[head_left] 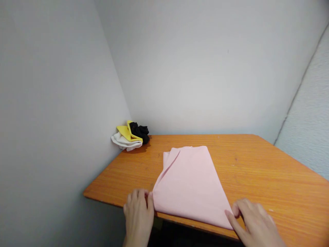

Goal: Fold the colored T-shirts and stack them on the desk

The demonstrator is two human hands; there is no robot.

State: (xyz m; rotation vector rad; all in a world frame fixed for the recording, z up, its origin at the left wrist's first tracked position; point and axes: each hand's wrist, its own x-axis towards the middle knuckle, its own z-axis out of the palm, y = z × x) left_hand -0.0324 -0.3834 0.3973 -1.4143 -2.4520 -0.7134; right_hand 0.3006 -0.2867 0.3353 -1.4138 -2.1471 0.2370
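A folded pink cloth (191, 185) lies on the wooden table, its near fold running along the front edge. Slanting down its left side is a loose flap, and its far edge looks uneven. My left hand (138, 211) is at the near left corner, with thumb and forefinger closed on the cloth's edge. At the near right corner, my right hand (253, 221) has its thumb against the cloth and its forefinger curled in beside it, pinching that corner. The cloth's underside is hidden.
The orange-brown wooden table (269, 175) meets walls at the back and left. In the far left corner sit a yellow cloth (124, 132), a black cloth (141, 132) and a white cloth (125, 142), bunched together. A dark cord (293, 106) runs along the right wall.
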